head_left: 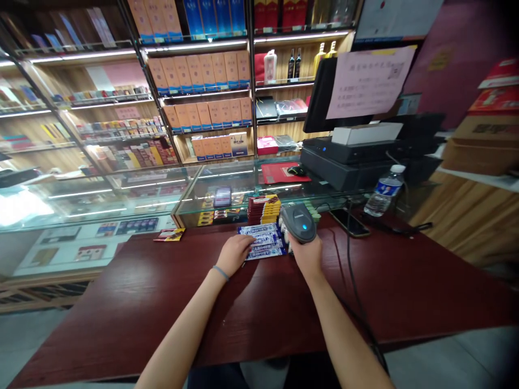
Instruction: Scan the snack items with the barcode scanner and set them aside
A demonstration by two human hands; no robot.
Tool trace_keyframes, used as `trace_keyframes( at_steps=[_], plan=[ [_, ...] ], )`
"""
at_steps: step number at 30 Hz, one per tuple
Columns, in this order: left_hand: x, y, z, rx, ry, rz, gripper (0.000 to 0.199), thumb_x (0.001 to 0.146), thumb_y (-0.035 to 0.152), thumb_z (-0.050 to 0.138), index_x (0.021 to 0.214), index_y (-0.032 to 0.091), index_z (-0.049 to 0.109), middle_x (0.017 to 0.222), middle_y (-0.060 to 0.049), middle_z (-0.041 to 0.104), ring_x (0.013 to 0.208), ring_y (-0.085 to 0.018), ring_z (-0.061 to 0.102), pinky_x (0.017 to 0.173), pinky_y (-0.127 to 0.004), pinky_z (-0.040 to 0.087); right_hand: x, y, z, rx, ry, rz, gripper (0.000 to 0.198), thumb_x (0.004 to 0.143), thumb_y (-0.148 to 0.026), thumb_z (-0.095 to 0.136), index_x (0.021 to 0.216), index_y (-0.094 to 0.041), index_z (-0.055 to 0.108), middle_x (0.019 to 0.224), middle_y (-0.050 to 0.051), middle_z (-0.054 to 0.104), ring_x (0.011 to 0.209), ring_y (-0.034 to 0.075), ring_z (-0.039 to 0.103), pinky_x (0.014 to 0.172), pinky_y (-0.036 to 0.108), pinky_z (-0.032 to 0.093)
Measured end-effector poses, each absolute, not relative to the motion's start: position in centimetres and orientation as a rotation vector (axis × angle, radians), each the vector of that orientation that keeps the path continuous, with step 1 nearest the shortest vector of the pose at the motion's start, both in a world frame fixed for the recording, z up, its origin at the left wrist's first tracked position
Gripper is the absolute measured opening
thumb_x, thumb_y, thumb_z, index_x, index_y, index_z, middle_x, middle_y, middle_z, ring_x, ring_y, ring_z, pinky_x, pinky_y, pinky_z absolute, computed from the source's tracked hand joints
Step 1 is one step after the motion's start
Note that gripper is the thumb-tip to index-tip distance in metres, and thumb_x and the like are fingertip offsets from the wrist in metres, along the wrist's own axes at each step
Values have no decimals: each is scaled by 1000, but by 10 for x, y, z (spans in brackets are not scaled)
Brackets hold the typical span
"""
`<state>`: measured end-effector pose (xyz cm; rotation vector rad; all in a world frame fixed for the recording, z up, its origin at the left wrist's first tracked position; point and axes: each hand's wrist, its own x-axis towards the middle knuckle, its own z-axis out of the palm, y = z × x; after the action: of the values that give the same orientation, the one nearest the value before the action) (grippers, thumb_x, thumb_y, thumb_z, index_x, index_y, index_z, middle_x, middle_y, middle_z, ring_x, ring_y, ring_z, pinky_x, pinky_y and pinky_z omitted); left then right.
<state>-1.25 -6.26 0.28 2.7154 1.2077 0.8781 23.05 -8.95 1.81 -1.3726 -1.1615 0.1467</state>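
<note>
My right hand [308, 256] is wrapped round the handle of a grey barcode scanner [300, 224], which has a blue light lit on top. Just left of it, several slim blue-and-white packets [265, 252] lie side by side on the dark red table. The fingers of my left hand [236, 253] are curled together at the left end of these packets, closed on one of them; the fingertips are partly hidden. Behind the packets stands a stack of red-and-yellow packs [264, 209]. A single red-and-yellow pack [170, 235] lies apart at the table's left edge.
A phone [349, 222], a water bottle [385, 190] and the scanner's black cable [352, 270] are on the right. A glass display counter [194, 186] borders the far side, with a red mat [279, 173] and a monitor [318, 97]. Shelves of boxes stand behind.
</note>
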Motion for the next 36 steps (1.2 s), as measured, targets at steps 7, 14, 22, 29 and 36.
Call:
trace_keyframes(
  at_steps=[7, 14, 22, 29, 36],
  plan=[
    [15, -46, -1, 2747, 1282, 786, 25, 96, 21, 57, 117, 20, 69, 116, -9, 74, 107, -25, 68, 96, -41, 54, 238, -89, 24, -1265, -1081, 39, 33, 71, -37, 74, 97, -17, 66, 98, 13, 72, 98, 30, 69, 89, 44, 56],
    [23, -43, -8, 2724, 1259, 798, 26, 94, 17, 57, 117, 19, 70, 116, -9, 74, 107, -25, 67, 97, -41, 53, 241, -88, 25, -1238, -1058, 52, 41, 72, -34, 74, 108, -16, 66, 106, 13, 72, 104, 30, 67, 94, 45, 54],
    [23, -45, -12, 2675, 1282, 841, 31, 92, 15, 57, 120, 20, 69, 119, -9, 71, 110, -24, 65, 100, -41, 52, 241, -86, 23, -1225, -1036, 77, 35, 73, -35, 74, 102, -17, 68, 101, 11, 72, 100, 29, 68, 93, 45, 54],
    [20, -44, -13, 2642, 1285, 856, 32, 92, 17, 57, 122, 21, 68, 120, -9, 71, 110, -24, 65, 101, -42, 52, 240, -86, 22, -1253, -1031, 95, 43, 71, -36, 74, 108, -15, 67, 107, 14, 72, 105, 30, 67, 95, 46, 54],
    [6, -46, -7, 2582, 1270, 1004, 30, 92, 18, 60, 121, 21, 69, 119, -10, 71, 112, -24, 64, 102, -43, 52, 236, -89, 27, -1264, -1036, 163, 41, 71, -41, 74, 101, -13, 70, 101, 17, 75, 94, 31, 72, 85, 43, 56]
  ],
)
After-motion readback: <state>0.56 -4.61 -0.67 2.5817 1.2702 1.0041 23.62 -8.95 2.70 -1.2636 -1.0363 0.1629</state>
